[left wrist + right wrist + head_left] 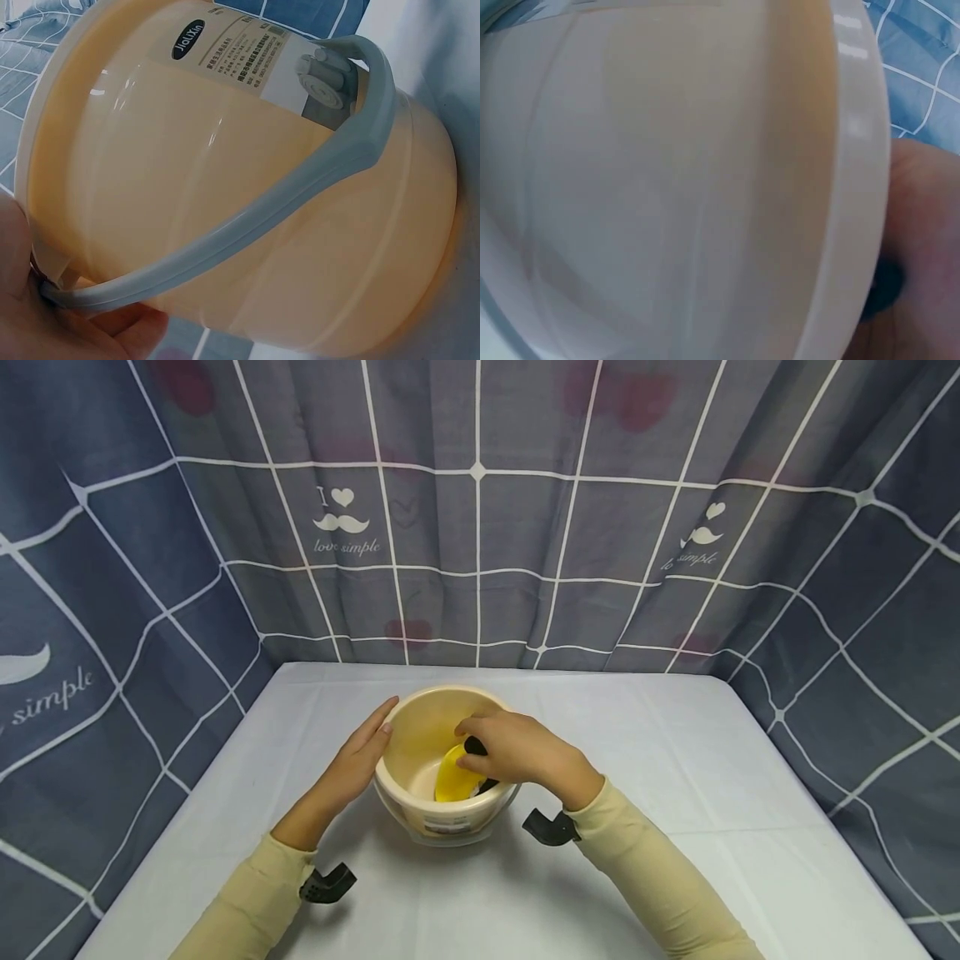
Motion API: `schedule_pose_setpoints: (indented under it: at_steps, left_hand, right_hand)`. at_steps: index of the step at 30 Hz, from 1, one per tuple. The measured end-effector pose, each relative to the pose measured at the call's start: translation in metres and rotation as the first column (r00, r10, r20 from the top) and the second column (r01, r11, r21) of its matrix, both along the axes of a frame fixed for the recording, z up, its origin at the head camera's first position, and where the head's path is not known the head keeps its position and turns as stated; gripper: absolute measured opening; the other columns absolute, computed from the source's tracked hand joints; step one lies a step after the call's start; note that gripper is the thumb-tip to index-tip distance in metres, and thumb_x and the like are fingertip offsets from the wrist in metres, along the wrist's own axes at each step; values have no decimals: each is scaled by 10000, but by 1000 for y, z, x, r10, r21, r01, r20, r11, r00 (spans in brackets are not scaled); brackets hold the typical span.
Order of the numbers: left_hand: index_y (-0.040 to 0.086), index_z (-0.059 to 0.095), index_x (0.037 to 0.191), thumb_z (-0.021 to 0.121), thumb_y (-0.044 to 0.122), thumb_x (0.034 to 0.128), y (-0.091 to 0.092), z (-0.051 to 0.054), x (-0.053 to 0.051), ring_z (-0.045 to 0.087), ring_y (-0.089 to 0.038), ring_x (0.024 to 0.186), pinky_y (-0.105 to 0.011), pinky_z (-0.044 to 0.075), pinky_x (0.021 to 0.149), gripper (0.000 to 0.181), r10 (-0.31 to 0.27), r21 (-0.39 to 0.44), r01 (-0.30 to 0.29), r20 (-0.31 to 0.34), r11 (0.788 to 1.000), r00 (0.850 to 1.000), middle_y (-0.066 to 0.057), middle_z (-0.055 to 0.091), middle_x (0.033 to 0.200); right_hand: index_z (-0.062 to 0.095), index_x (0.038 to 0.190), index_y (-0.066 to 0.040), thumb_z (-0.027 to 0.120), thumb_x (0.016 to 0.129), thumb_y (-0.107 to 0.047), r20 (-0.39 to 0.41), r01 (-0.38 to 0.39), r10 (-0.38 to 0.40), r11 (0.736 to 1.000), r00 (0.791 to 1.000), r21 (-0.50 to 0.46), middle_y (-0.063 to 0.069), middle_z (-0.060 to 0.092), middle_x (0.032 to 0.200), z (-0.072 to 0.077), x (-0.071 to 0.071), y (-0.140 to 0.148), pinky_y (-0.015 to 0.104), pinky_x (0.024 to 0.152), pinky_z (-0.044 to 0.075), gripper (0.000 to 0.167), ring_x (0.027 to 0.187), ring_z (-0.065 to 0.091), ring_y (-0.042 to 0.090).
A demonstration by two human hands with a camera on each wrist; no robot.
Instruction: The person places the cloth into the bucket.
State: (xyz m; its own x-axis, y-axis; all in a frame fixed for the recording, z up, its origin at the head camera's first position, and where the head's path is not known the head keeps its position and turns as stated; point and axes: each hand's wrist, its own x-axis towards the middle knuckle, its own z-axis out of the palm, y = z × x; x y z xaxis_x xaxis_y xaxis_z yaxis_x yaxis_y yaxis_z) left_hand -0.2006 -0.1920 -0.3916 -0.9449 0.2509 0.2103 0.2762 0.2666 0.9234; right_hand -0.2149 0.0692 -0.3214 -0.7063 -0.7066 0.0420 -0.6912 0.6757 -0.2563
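Observation:
A cream bucket [450, 814] with a grey handle [247, 225] stands upright on the table. Against its left side rests my left hand [358, 762], fingers fairly straight along the outside and the thumb at the rim. In the left wrist view, that hand is beside the handle's end. My right hand [517, 747] reaches over the right rim and holds a yellow-and-black object [450, 774] inside the bucket. Its exact kind is unclear, as the fingers and rim cover part of it. The right wrist view mostly shows the bucket's wall [667, 187], with part of the right hand [926, 240] beyond the rim.
A white cloth covers the table [637, 860]. Grey-blue checked curtains [517, 527] hang behind it and on both sides. A printed label [232, 52] is on the bucket's outer wall. Black wrist mounts [327, 885] stick out from both sleeves.

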Motion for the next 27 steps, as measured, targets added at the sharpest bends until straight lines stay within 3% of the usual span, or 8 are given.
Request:
schedule_pose_setpoints:
  at_steps: [9, 27]
  left_hand:
    - [-10, 206, 1604, 309, 210, 1126, 0, -2, -1, 132, -366, 1531, -545, 90, 1224, 537, -9, -11, 10, 15, 1000, 1000, -211, 191, 1656]
    - [-4, 185, 1610, 299, 227, 1130, -2, 0, -1, 125, -359, 1532, -546, 101, 1222, 544, -24, -18, 25, 7, 1000, 1000, -212, 182, 1658]
  right_hand:
    - [661, 1323, -91, 679, 982, -354, -22, 6, -7, 999, 1000, -41, 38, 638, 1313, -1, 2, 9, 409, 1024, 490, 431, 1226, 581, 216]
    - [648, 1344, -60, 635, 1014, -311, -63, 31, -37, 994, 997, -103, 57, 645, 1332, 5, 7, 22, 430, 1093, 434, 415, 1269, 569, 251]
